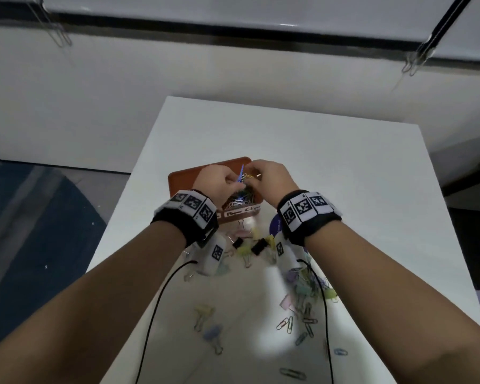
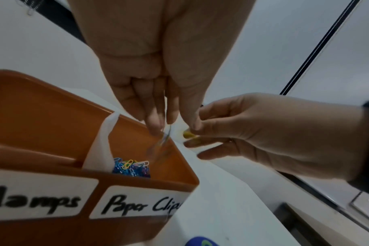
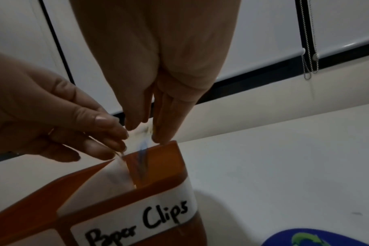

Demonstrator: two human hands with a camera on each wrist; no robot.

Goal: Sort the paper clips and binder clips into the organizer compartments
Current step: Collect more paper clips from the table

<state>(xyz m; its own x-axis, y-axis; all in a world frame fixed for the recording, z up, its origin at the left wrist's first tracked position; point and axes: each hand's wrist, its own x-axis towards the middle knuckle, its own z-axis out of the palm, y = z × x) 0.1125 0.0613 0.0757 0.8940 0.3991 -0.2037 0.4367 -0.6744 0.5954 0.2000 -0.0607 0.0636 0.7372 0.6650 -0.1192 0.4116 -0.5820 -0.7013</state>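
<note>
An orange organizer (image 1: pixel 183 176) (image 2: pixel 42 116) (image 3: pixel 164 166) stands on the white table, with front labels reading "Paper Clips" and "...lamps". Both hands hover close together over its paper-clip compartment, where a heap of coloured paper clips (image 1: pixel 240 199) (image 2: pixel 131 168) lies. My left hand (image 1: pixel 237 182) (image 2: pixel 171 126) (image 3: pixel 122 146) pinches a pale paper clip (image 2: pixel 163 141) (image 3: pixel 121 153) that hangs blurred from its fingertips. My right hand (image 1: pixel 254 176) (image 2: pixel 190 138) (image 3: pixel 146 131) pinches a yellow paper clip (image 2: pixel 189 134). A blue paper clip (image 1: pixel 241 171) (image 3: pixel 142 149) shows blurred between the hands, over the compartment.
Binder clips (image 1: pixel 258 246) and loose paper clips (image 1: pixel 284 324) in pastel colours lie scattered on the table (image 1: pixel 344 167) between my forearms and towards the near edge. A blue round lid (image 1: pixel 276 225) (image 3: pixel 316 238) lies right of the organizer. Black cables hang from both wrists.
</note>
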